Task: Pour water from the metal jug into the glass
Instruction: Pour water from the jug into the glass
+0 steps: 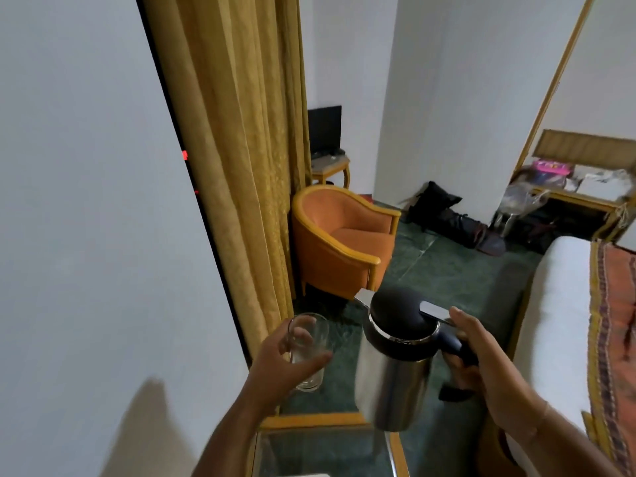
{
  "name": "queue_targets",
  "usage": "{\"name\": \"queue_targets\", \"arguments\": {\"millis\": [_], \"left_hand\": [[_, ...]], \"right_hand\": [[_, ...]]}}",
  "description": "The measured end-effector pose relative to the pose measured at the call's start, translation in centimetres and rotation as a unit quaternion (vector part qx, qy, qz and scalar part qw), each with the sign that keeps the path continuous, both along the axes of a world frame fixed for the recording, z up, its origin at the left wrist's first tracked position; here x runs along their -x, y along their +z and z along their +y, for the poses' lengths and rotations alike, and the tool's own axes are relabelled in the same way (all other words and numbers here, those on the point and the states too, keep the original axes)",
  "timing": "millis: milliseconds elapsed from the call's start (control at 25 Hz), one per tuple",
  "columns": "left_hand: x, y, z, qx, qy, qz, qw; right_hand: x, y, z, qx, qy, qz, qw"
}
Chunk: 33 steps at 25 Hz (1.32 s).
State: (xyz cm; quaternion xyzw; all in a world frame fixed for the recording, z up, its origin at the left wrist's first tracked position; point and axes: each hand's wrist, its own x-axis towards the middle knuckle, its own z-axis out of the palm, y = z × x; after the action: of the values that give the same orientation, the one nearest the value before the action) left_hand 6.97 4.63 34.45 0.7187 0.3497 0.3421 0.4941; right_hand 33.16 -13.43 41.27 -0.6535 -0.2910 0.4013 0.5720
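Observation:
A clear drinking glass (308, 352) is held upright in the air by my left hand (278, 370), fingers wrapped around its lower half. It looks empty, though I cannot be sure. To its right my right hand (481, 366) grips the dark handle of the metal jug (392, 380), a steel body with a black domed lid and a silver spout pointing up and left. The jug is lifted above the table and nearly upright, a short gap from the glass. No water is flowing.
A glass-topped side table (309, 421) with a wooden frame lies below both hands. An orange armchair (344, 239) and a gold curtain (237, 160) stand behind. A white bed (557, 325) fills the right side. Green floor lies between.

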Motion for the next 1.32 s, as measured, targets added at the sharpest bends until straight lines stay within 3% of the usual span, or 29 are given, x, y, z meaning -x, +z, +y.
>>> {"name": "queue_targets", "arguments": {"millis": [320, 560, 840, 1320], "left_hand": [[-0.2, 10.3, 2.1, -0.022, -0.008, -0.063, 0.998], [-1.1, 15.7, 2.8, -0.054, -0.042, -0.084, 0.994], [-2.3, 18.2, 2.1, -0.052, -0.066, -0.094, 0.992], [-1.3, 18.5, 1.6, -0.047, -0.117, -0.075, 0.989]], "right_hand": [[-1.3, 11.2, 0.9, -0.036, -0.029, -0.039, 0.998], [-3.2, 19.2, 1.5, -0.039, 0.024, -0.091, 0.995], [-4.0, 28.1, 3.4, 0.018, 0.101, -0.187, 0.977], [-3.7, 32.5, 5.0, 0.099, 0.193, -0.26, 0.941]]}}
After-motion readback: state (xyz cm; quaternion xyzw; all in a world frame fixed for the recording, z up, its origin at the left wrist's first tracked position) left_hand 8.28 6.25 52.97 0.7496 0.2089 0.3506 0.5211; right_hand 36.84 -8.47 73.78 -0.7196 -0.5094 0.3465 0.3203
